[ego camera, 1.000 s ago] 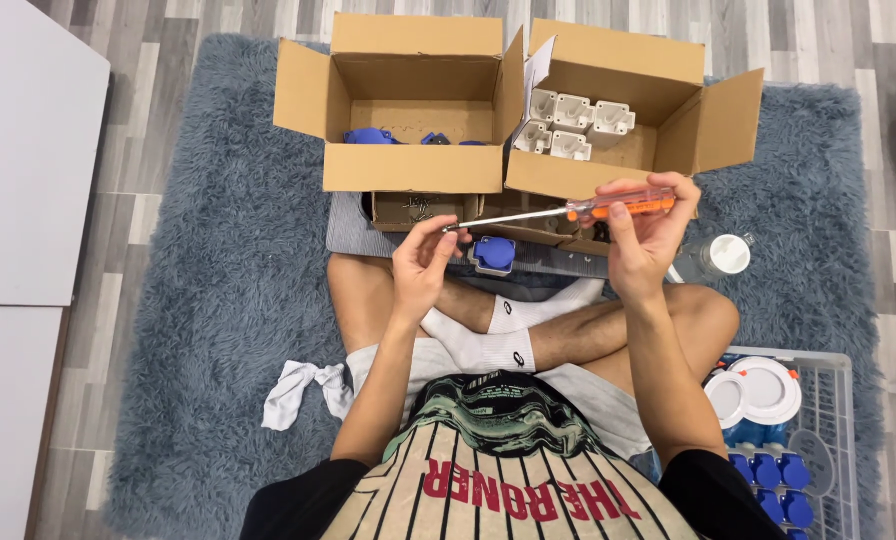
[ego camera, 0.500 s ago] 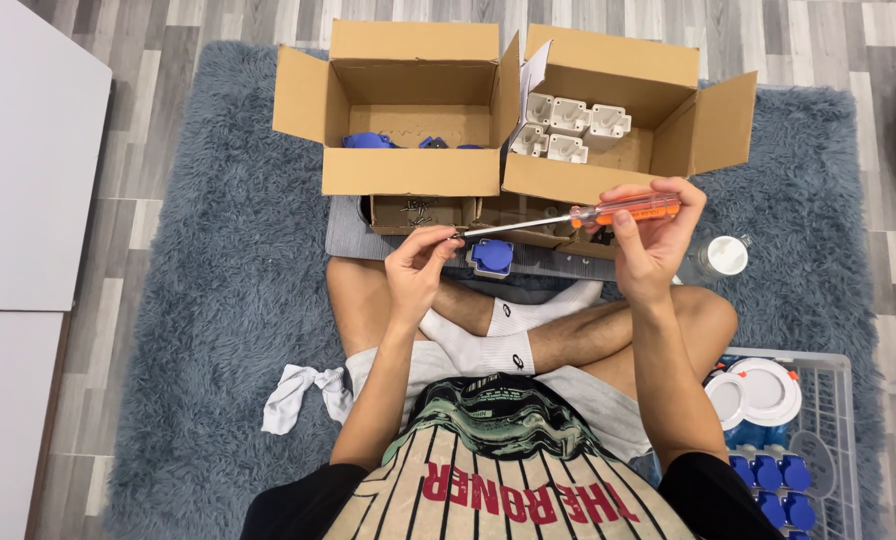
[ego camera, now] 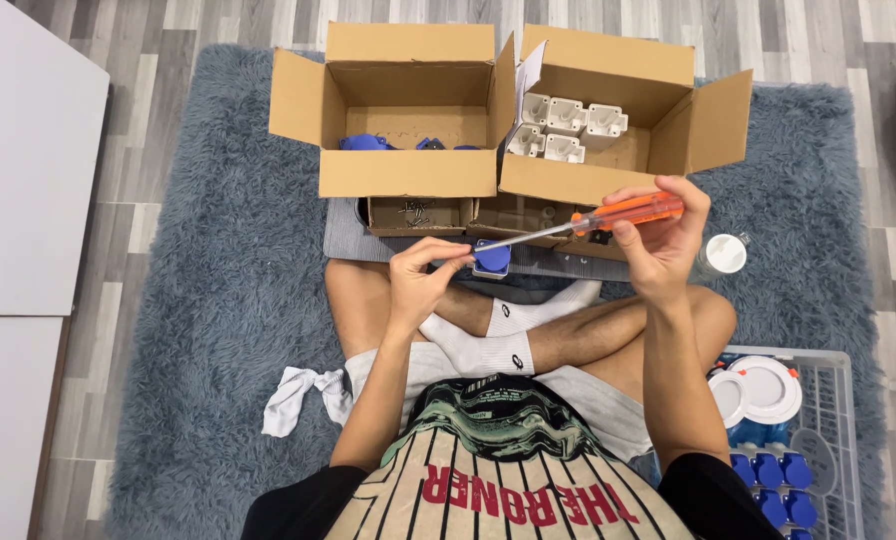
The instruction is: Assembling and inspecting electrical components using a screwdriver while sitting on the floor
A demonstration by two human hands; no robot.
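A small blue part [ego camera: 491,257] is pinched by the left hand [ego camera: 420,280]; the orange-handled screwdriver [ego camera: 608,216], at 3 o'clock, is gripped by the right hand [ego camera: 658,240]; the tip could slip if tilted.

A grey shaggy rug [ego camera: 198,300] covers the wood floor [ego camera: 118,40]. On it sit 2 open cardboard boxes [ego camera: 408,170], a white cloth [ego camera: 303,398] and a wire basket [ego camera: 828,450].
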